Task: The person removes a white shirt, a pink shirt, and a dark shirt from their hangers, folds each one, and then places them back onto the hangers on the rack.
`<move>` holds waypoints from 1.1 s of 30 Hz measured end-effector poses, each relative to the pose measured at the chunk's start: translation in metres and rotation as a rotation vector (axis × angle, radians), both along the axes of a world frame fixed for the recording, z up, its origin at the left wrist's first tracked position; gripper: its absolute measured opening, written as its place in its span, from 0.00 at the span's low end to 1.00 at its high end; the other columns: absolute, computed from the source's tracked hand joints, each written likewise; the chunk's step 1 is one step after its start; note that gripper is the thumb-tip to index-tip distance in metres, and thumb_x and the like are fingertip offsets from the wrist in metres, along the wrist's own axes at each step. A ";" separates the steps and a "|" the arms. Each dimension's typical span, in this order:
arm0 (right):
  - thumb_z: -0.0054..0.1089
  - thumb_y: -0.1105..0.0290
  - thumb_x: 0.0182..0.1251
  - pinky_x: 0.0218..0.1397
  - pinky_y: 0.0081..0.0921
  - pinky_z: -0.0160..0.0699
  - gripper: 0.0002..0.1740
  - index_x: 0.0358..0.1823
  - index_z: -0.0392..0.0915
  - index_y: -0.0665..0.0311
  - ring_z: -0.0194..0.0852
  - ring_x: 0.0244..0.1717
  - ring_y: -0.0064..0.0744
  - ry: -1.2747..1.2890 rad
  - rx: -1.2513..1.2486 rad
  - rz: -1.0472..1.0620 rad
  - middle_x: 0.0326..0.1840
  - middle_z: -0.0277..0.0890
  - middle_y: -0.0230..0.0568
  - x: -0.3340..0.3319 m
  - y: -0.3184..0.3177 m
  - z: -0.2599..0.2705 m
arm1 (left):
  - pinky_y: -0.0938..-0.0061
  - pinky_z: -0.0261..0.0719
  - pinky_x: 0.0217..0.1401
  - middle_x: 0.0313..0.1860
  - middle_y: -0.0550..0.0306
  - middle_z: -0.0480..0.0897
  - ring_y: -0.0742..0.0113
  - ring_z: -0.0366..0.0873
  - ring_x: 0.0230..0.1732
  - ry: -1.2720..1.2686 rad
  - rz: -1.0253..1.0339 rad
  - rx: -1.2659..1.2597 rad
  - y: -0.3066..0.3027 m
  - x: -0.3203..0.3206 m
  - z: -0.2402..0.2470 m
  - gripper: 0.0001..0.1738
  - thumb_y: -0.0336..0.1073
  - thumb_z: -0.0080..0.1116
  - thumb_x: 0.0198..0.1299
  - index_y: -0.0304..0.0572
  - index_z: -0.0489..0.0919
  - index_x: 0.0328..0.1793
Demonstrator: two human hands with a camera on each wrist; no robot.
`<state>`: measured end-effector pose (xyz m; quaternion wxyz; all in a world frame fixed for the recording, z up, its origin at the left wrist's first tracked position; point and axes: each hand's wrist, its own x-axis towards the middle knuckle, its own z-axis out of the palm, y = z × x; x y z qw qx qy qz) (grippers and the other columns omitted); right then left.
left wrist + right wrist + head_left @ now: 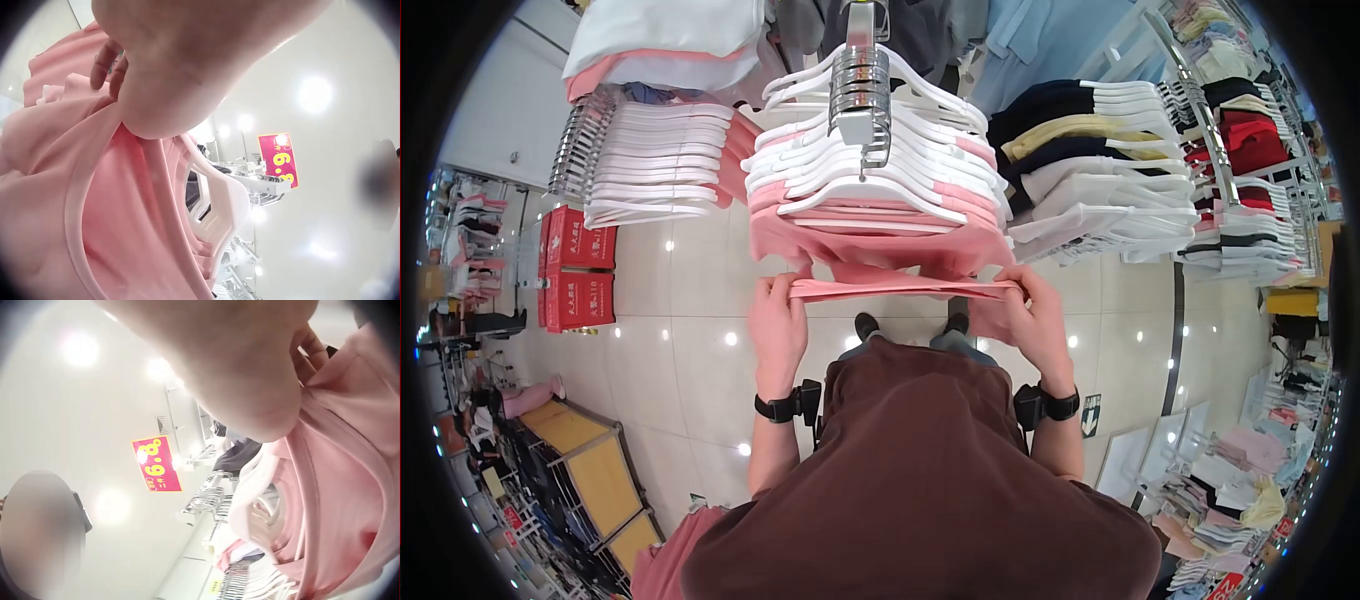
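A pink top (900, 290) is stretched level between both hands, in front of the person's waist. My left hand (779, 325) pinches its left shoulder end between thumb and fingers, while the right hand (1037, 322) grips the opposite end. The open neckline of the pink top (72, 206) curves below the hand in the left wrist view. From the right wrist, the pink top (350, 456) shows its neck band, gathered at the thumb. Just beyond it, several pink garments (800, 228) hang on white hangers (872, 192) from a metal rail arm.
To the left hangs a row of white hangers (662, 150); on the right are dark, yellow and white clothes (1100, 190). Red boxes (580, 270) stand on the tiled floor (690, 370). A wooden-topped stand (590, 455) is at lower left.
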<state>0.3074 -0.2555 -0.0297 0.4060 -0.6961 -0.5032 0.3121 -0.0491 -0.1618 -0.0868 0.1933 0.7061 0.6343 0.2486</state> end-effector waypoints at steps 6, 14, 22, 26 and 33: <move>0.59 0.71 0.80 0.36 0.24 0.72 0.09 0.49 0.83 0.70 0.73 0.30 0.18 0.181 0.055 0.047 0.29 0.77 0.29 -0.002 0.011 0.042 | 0.64 0.79 0.50 0.45 0.47 0.84 0.57 0.82 0.43 -0.329 0.002 -0.273 0.001 0.015 0.026 0.12 0.35 0.54 0.80 0.34 0.82 0.56; 0.67 0.69 0.77 0.50 0.25 0.80 0.11 0.52 0.83 0.69 0.81 0.42 0.22 -0.029 0.080 0.337 0.41 0.83 0.37 0.010 0.047 0.058 | 0.73 0.76 0.46 0.46 0.58 0.80 0.73 0.76 0.42 -0.846 0.153 0.020 -0.030 -0.003 0.002 0.09 0.31 0.49 0.83 0.33 0.77 0.55; 0.68 0.68 0.76 0.54 0.34 0.87 0.15 0.58 0.83 0.69 0.90 0.52 0.38 -0.166 0.500 0.212 0.51 0.89 0.48 0.012 0.252 0.055 | 0.66 0.84 0.54 0.43 0.48 0.89 0.58 0.90 0.45 -0.713 -0.099 -0.197 -0.058 0.028 0.042 0.18 0.39 0.43 0.86 0.33 0.80 0.55; 0.73 0.63 0.69 0.54 0.42 0.85 0.16 0.51 0.83 0.65 0.88 0.49 0.49 -0.505 0.443 0.325 0.46 0.86 0.48 -0.001 0.297 0.049 | 0.73 0.83 0.46 0.47 0.52 0.88 0.68 0.86 0.42 -0.909 -0.139 -0.264 -0.067 0.031 0.033 0.17 0.31 0.41 0.85 0.27 0.80 0.61; 0.69 0.60 0.71 0.49 0.53 0.81 0.14 0.46 0.80 0.62 0.85 0.46 0.60 -0.837 0.437 0.272 0.42 0.84 0.51 -0.002 0.313 0.030 | 0.70 0.83 0.53 0.46 0.56 0.89 0.65 0.86 0.42 -0.925 -0.135 -0.498 -0.064 -0.010 0.035 0.19 0.35 0.42 0.83 0.32 0.81 0.64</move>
